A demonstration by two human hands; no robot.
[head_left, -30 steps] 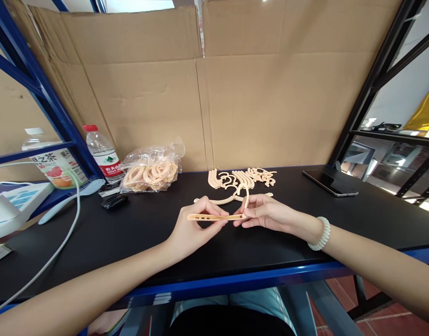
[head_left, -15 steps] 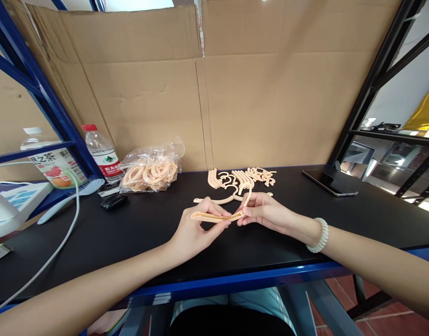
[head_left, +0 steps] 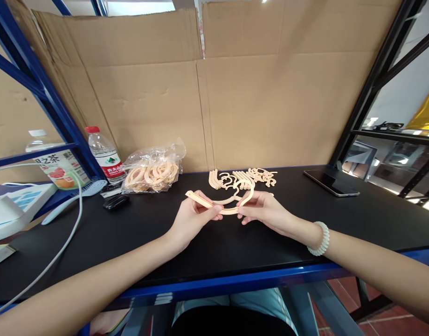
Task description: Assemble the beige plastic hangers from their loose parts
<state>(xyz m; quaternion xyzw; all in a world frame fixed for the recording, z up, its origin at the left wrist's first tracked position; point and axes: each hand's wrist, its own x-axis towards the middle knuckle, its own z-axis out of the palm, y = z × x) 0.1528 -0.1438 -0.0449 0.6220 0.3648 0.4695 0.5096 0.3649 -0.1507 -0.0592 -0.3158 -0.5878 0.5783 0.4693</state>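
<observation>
Left hand [head_left: 190,218] pinches a curved arm [head_left: 199,199]; right hand [head_left: 271,213] pinches a hook [head_left: 252,190], seemingly joined. Right of the plastic bag [head_left: 152,175]: one assembled hanger [head_left: 226,201], numerous loose pieces [head_left: 213,179].

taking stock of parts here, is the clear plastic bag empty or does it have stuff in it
Not empty: beige looped pieces show through the clear plastic bag. Whether it's sealed, I cannot tell.

The held beige piece [head_left: 199,199] has tilted — left end now higher — and its hook [head_left: 252,189] shows a wider curve.
</observation>
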